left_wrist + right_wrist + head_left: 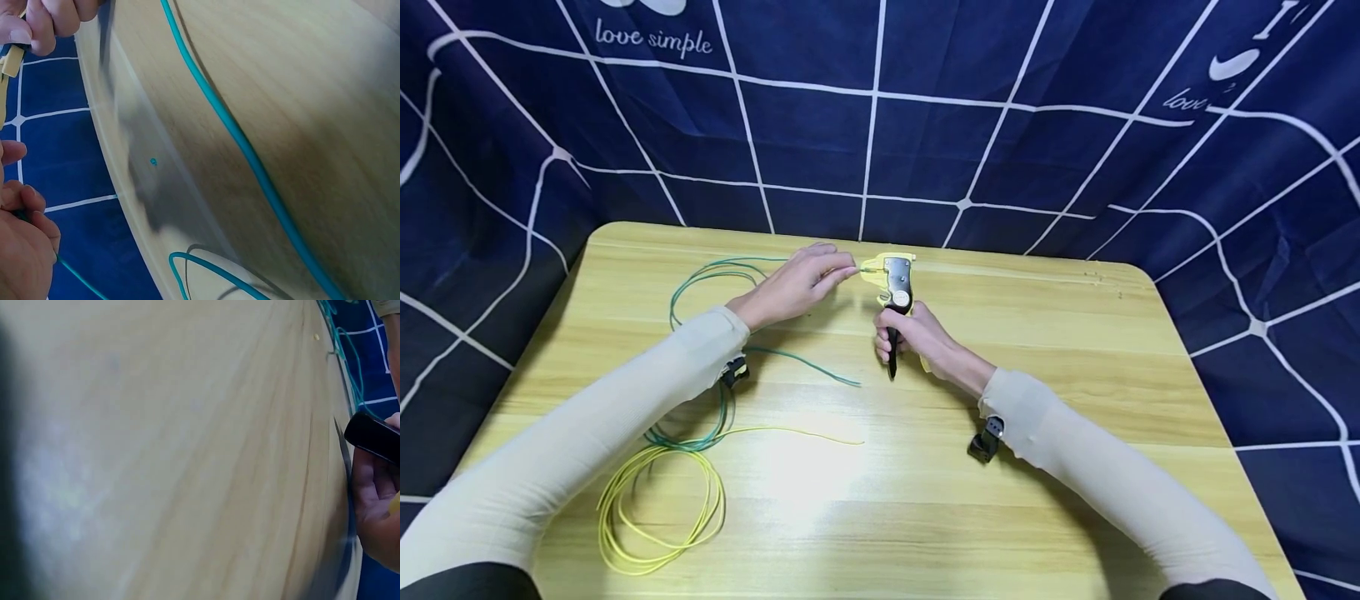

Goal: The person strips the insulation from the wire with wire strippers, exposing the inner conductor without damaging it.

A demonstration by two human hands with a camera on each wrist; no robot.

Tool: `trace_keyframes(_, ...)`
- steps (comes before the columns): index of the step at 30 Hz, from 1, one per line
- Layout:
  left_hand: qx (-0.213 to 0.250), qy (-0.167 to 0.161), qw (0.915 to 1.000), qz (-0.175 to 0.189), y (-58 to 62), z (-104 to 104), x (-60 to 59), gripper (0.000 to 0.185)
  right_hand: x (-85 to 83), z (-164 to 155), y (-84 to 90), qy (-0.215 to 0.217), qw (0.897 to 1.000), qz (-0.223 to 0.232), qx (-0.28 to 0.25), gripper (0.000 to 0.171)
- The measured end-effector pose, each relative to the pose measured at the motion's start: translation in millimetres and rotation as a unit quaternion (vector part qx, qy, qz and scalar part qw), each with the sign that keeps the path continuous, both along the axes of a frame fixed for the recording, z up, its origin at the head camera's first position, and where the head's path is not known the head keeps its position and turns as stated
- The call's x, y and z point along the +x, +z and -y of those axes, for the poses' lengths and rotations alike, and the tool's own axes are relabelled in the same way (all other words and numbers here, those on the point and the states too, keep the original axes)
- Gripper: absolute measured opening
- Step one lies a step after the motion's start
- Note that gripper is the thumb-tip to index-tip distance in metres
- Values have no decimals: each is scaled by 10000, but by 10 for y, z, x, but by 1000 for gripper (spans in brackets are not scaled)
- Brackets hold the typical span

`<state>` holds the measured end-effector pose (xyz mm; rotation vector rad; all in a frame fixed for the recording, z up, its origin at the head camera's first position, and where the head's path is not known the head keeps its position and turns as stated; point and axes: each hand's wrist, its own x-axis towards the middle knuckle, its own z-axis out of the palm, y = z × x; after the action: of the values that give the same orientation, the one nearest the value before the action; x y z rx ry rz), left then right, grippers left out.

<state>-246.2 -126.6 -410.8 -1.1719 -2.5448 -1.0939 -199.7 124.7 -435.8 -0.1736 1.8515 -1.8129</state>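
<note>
Near the far edge, my left hand (801,285) pinches a green wire (80,276) close to its end. That end reaches into the yellow jaws of a wire stripper (898,279) with a grey metal body. My right hand (921,335) grips the stripper's handles, holding the tool upright with its head pointing away from me. A black handle (374,439) sticks out of the fist in the right wrist view. Green wire (679,296) loops out behind the left hand, and another green length (805,361) lies below it.
A yellow wire coil (608,508) lies at the front left, one end (820,435) stretching right. Green loops (688,444) touch its top. Tiny scraps (1097,277) dot the far right of the wooden table (1060,333). A green scrap (154,162) lies near the left hand.
</note>
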Motion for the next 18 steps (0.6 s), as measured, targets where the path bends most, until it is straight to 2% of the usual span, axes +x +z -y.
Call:
trace_keyframes(5,16,-20,10000,-2,9,-12,11,16,20,0,-4,16,9997,157,-172,29)
trace_keyframes(9,-4,-15,10000,-23,19,-22,20,17,42,10,-17,-83,9995,62,-288,30)
trace_keyframes(14,35,-23,9999,-103,36,-40,24,19,76,54,-14,-493,9985,-129,-209,29)
trace_keyframes(18,32,60,10000,-25,30,-25,44,16,109,107,-4,-772,9969,-132,-49,28)
